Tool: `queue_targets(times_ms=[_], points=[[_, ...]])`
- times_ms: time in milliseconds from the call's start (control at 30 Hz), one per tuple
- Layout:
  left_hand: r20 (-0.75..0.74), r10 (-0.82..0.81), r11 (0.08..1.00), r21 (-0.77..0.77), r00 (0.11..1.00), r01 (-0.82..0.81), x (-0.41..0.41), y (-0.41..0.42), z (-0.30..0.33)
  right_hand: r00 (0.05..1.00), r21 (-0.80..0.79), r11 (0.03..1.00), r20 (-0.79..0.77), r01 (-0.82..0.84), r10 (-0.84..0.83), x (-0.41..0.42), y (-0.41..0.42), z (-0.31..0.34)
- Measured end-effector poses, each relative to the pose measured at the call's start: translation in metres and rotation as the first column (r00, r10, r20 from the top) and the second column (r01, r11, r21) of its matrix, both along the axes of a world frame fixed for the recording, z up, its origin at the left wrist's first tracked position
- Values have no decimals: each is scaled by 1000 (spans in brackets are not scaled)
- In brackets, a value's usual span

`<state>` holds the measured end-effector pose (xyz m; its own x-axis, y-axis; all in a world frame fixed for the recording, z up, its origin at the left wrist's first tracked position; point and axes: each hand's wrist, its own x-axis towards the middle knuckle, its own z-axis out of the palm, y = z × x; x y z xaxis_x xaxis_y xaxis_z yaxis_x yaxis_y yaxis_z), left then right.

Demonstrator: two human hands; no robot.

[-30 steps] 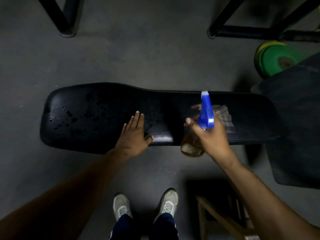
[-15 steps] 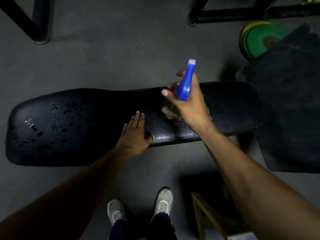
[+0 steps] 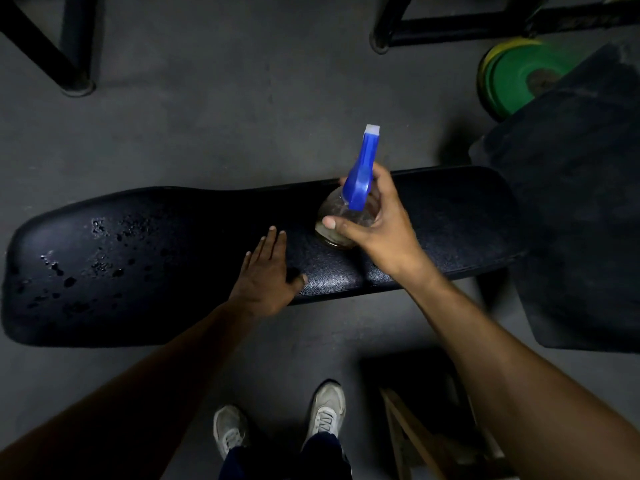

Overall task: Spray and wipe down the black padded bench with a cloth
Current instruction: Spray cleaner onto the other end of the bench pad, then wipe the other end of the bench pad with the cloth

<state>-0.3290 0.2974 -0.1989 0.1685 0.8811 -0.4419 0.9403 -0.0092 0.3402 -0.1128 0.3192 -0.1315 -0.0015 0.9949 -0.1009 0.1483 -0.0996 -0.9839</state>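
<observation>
On the black padded bench [image 3: 450, 230] I see my right hand [image 3: 377, 223] curled round the spray bottle [image 3: 349, 209], blue trigger head up, left hand [image 3: 266, 278] flat, fingers straight, droplets [image 3: 93, 258] toward the bench's left end.

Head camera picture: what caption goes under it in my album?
Right hand holds a spray bottle on the droplet-speckled black bench; left hand rests flat.

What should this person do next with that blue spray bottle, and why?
Probably let go of the spray bottle and fetch a cloth: the right hand seems to be standing it on the bench, droplets already wet the far end, and no cloth shows.
</observation>
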Motion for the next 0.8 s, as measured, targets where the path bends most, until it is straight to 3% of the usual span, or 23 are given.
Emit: queue_targets(times_ms=[200,300,467,633,800], points=[[-9,0,1000,-1,1000,0,-2,1,-2,999,-143,990,44,-17,24,39,-31,-36],[-13,0,1000,-3,1000,0,-3,0,-6,964,-192,981,261,9,42,56,-37,-57],[-19,-8,1000,-15,1000,8,-3,-2,-13,727,-284,957,646,-54,232,63,-22,-77],[-34,-19,1000,-10,999,19,0,-7,-17,491,-354,928,792,-115,363,61,-14,-103],[-38,-17,1000,0,999,17,-2,-9,-21,467,-290,953,833,-87,296,58,-33,-112]])
